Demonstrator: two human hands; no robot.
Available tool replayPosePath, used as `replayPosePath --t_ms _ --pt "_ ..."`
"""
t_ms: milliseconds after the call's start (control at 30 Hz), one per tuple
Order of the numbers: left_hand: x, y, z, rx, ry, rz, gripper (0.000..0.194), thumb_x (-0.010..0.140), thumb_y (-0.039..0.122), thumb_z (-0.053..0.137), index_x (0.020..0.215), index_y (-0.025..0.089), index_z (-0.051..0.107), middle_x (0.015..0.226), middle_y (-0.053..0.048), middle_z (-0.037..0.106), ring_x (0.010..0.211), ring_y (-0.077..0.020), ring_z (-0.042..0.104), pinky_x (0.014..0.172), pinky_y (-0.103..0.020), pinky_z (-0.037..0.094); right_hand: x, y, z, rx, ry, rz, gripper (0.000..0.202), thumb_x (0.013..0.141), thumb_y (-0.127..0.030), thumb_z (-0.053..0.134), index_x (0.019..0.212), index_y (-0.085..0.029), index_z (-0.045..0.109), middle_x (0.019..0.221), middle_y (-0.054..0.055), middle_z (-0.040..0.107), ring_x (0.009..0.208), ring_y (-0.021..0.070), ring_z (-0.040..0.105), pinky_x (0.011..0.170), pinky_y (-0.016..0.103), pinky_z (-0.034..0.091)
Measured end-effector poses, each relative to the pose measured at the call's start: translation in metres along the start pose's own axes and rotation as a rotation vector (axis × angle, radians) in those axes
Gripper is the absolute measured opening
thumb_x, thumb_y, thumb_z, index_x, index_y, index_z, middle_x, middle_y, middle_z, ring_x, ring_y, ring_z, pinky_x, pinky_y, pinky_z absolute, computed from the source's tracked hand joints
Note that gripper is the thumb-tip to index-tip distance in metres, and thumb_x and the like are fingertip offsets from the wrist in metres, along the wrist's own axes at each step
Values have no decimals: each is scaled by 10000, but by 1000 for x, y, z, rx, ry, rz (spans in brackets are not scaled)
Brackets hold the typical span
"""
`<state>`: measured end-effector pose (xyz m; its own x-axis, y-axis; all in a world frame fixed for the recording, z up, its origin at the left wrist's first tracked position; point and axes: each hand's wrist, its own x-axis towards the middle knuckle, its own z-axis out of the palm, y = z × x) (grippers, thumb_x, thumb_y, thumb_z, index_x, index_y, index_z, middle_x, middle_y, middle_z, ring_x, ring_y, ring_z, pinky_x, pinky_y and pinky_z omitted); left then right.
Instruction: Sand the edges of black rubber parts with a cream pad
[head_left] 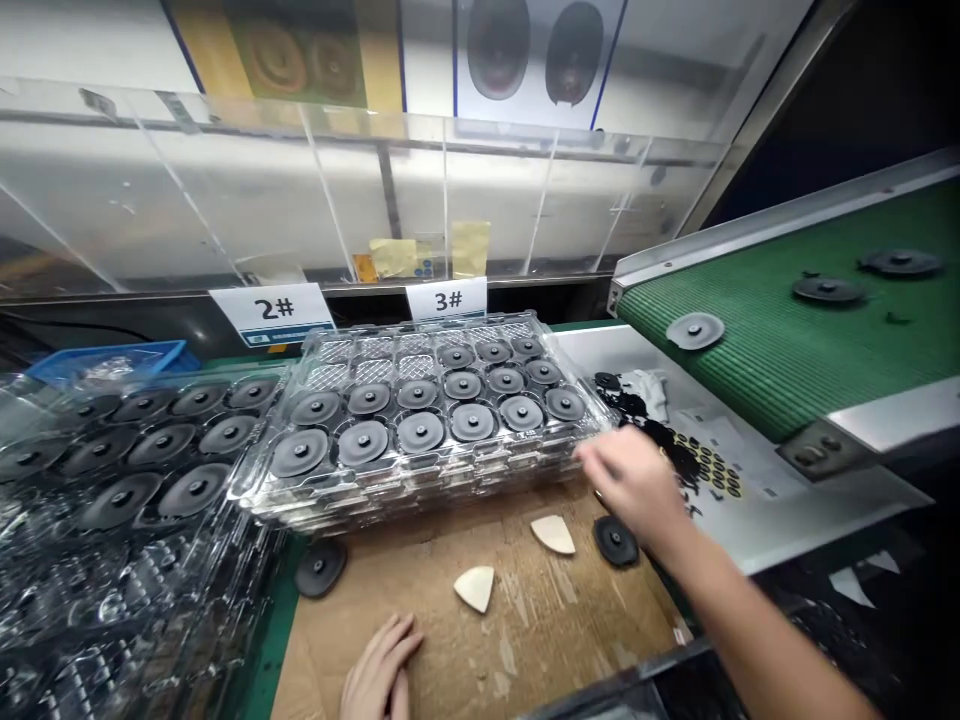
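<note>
My left hand (381, 668) lies on the brown cardboard (420, 690) at the bottom, fingers stretched out and holding nothing. Over the right corner of the clear plastic tray (442, 470) is my right hand (637, 488), slightly blurred. Its fingers are curled together; what they hold, if anything, is hidden. A dark oval disc with a centre knob (616, 541) lies just below it. Two cream wedge-shaped pieces (553, 535) rest on the cardboard between my hands. Another dark disc (321, 569) sits at the tray's front left. Similar discs fill most of the tray's pockets; several at back left show bare.
More discs sit in a stack of trays (196, 490) on the left. A green conveyor belt (787, 310) at right carries several discs. Below it, a sheet of yellow-and-black oval stickers (716, 470) lies on a metal surface. A blue bin (161, 355) stands behind, beside signs.
</note>
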<state>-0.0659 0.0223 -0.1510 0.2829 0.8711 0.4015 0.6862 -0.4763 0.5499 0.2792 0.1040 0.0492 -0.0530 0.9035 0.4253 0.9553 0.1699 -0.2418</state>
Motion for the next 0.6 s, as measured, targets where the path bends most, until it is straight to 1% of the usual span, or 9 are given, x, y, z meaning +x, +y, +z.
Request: replayPosePath --t_ms 67,133,167,200,233,333,400,533,600 --pt "0 0 -1 -15 -3 0 324 721 129 517 957 290 668 1011 -24 707 940 -253 649 748 -364 552 46 25 -32 -142 65 77 220 846 -248 474 985 -156 619 1005 118 599 989 261 487 876 418 311" --pt "-1 4 0 -36 14 -27 314 726 133 510 943 293 670 1009 -15 707 949 -255 644 760 -381 545 86 51 -55 -268 121 161 331 821 -240 533 1124 -108 551 1210 196 468 1159 348 340 923 523 193" --pt "-2 7 1 -47 26 -45 307 732 134 503 936 290 671 1007 -16 707 958 -257 640 773 -394 537 100 63 -63 -316 137 194 384 810 -244 561 1157 -85 522 1294 223 374 1216 372 259 933 546 150" --pt "-2 11 2 -57 42 -68 299 742 134 492 930 283 670 1006 -21 707 970 -260 634 788 -408 527 110 73 -68 -351 138 229 411 806 -265 580 1164 -74 512 1316 225 340 1237 377 231 938 559 143" --pt "-3 15 3 -68 61 -95 293 753 133 479 926 273 669 1006 -31 705 983 -264 626 803 -424 515 116 83 -71 -373 130 262 401 814 -283 580 1155 -84 512 1308 202 357 1231 355 267 943 557 175" --pt "-5 25 3 -112 108 -171 284 776 134 449 903 253 673 991 -55 706 993 -269 617 829 -450 489 114 98 -70 -384 95 313 298 857 -291 539 1106 -128 529 1222 107 468 1126 252 441 933 490 330" --pt "-3 29 0 -152 121 -204 274 769 143 457 877 253 685 970 -58 713 969 -269 627 828 -446 491 103 97 -67 -355 87 313 277 861 -274 533 1104 -143 532 1215 97 476 1103 235 462 924 454 371" --pt "9 33 -14 -246 103 -265 211 748 173 510 784 252 703 897 -52 730 877 -256 663 785 -398 529 72 67 -67 -186 29 271 408 831 -349 552 1166 -120 516 1235 184 427 1163 309 389 896 445 343" --pt "19 44 -21 -293 101 -316 220 792 180 475 830 218 688 894 -72 728 847 -234 674 752 -356 546 47 40 -67 -51 -90 210 445 813 -445 524 1152 -157 531 1166 148 497 1097 274 464 834 393 373"
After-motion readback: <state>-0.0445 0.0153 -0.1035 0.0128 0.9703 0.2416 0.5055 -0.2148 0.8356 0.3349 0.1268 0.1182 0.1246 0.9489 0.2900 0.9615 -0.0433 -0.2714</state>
